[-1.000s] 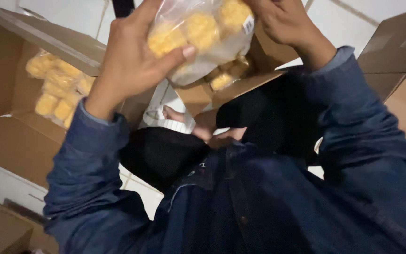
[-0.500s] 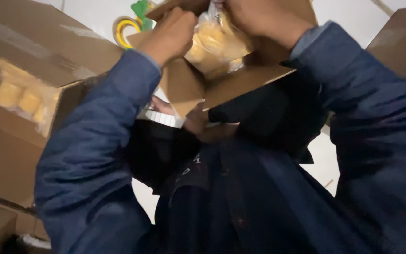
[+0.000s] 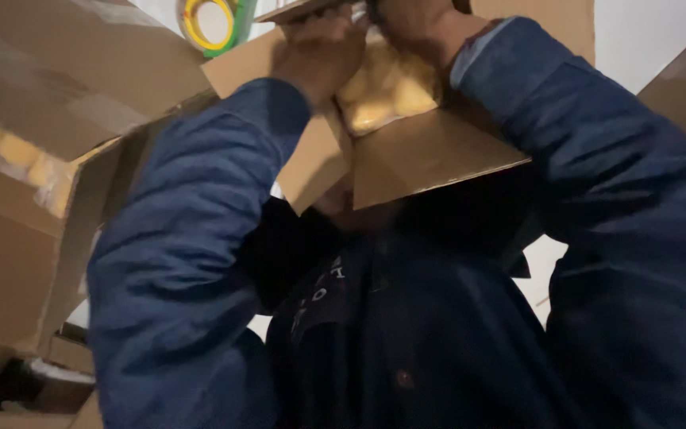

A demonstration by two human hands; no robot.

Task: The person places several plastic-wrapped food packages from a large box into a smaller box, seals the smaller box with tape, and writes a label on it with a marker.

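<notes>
The dark blue jacket fills most of the frame and hides the lower half. At the left, a big cardboard box shows blurry yellow pieces inside. At top centre, an open carton holds the clear bag of yellow pieces, half hidden by flaps. The left hand has a closed grip on the bag. The right hand is cut off; I cannot tell its grip.

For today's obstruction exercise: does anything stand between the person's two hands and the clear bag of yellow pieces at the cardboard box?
Nothing visible does. The left hand and right hand are both already on the bag of yellow pieces, which sits between the open flaps of the cardboard box. How deep the bag sits cannot be told.
</notes>
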